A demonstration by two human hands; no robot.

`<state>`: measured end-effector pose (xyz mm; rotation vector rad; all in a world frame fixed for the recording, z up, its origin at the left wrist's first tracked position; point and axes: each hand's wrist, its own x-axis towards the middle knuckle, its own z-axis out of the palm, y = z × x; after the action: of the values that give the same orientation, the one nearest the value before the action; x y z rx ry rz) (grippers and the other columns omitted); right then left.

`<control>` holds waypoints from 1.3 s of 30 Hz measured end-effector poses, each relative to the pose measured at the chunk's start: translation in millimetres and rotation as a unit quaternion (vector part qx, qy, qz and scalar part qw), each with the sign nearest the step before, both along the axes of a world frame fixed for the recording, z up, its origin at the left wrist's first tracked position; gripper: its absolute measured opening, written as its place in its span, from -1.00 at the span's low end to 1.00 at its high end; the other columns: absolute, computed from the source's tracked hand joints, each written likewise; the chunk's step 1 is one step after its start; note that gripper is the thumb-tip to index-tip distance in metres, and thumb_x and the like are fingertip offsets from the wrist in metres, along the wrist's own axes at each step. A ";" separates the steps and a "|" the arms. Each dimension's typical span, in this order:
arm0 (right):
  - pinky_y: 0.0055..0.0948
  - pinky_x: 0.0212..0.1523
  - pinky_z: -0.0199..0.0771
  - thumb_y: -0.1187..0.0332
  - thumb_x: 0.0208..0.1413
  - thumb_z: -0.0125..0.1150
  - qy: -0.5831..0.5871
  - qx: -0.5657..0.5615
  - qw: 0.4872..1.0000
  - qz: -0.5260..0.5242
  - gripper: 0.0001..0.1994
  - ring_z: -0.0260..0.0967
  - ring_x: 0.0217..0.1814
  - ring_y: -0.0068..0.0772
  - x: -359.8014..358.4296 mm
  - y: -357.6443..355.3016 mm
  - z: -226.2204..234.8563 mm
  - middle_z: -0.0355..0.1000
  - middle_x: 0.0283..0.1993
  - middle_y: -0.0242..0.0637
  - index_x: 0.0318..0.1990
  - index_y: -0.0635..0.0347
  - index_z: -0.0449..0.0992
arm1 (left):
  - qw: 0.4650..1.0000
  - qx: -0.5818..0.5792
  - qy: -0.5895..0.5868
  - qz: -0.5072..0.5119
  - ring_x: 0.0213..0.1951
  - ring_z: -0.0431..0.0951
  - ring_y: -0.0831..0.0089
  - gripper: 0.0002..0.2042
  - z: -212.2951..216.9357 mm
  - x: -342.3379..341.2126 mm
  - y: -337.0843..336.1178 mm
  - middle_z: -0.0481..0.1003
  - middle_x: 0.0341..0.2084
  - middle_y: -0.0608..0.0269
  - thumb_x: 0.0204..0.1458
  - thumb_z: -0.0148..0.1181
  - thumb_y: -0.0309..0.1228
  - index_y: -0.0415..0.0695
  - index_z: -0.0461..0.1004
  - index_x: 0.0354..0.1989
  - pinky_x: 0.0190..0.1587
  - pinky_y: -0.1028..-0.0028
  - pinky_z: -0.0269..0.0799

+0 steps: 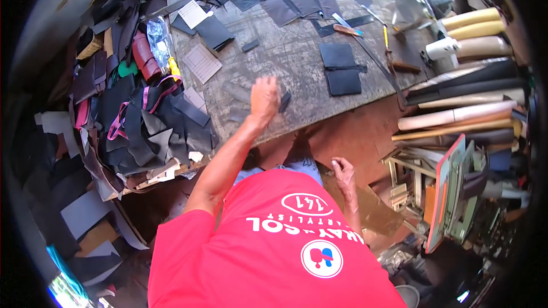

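Note:
My left hand [264, 98] reaches over the near part of the worn wooden worktable [262, 63], slightly smeared, with its fingers bent down. Whether anything is under those fingers is hidden. Right beside it lies a small dark strip [285, 101], and a blurred grey scrap [238, 115] shows at its wrist side. Off the table, near my lap, my right hand [345, 177] hangs with loosely curled, parted fingers and nothing visible in it. Farther right on the tabletop rests a black folded wallet-like piece [342, 69]. A pale card-slot panel [201, 63] lies to the left.
Dark leather pieces [282, 8] spread across the far side. A knife with a wooden handle [347, 30] and a hammer [402, 67] lie at the right. Leather scraps [154, 131] heap up on the left; rolls of material [456, 115] are stacked right of the table.

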<state>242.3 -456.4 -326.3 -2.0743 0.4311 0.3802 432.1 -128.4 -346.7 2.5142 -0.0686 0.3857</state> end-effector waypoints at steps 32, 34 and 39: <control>-0.05 -0.07 0.53 0.37 0.24 0.26 -0.082 0.031 0.832 0.547 -0.79 0.51 -0.06 0.15 297.7 87.6 14.8 0.51 -0.13 -0.05 -0.02 0.21 0.59 | 0.974 0.012 0.182 0.134 0.00 0.46 0.10 -0.61 17.0 -42.1 -67.2 0.47 -0.06 0.09 0.04 0.30 -0.55 -0.22 0.56 0.10 0.05 0.18 0.41; -0.03 -0.07 0.53 0.37 0.23 0.27 -0.103 0.043 0.833 0.542 -0.77 0.50 -0.06 0.16 293.9 108.1 12.0 0.49 -0.12 -0.05 0.01 0.20 0.58 | 0.973 0.014 0.180 0.143 0.01 0.44 0.11 -0.59 14.9 -45.6 -72.8 0.45 -0.04 0.10 0.03 0.30 -0.53 -0.23 0.54 0.12 0.05 0.18 0.40; -0.09 -0.07 0.49 0.43 0.12 0.23 -0.227 0.078 0.743 0.625 -0.67 0.45 -0.06 0.04 297.8 137.6 -2.8 0.42 -0.08 -0.09 0.05 0.28 0.54 | 0.967 -0.027 0.171 0.188 0.03 0.43 0.07 -0.51 5.7 -50.7 -79.1 0.43 -0.03 0.07 -0.03 0.34 -0.55 -0.25 0.47 0.16 0.07 0.16 0.38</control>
<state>540.1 -318.8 -329.1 -1.9027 -1.3366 0.6018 381.4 -207.5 -341.0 2.4967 0.5537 0.0921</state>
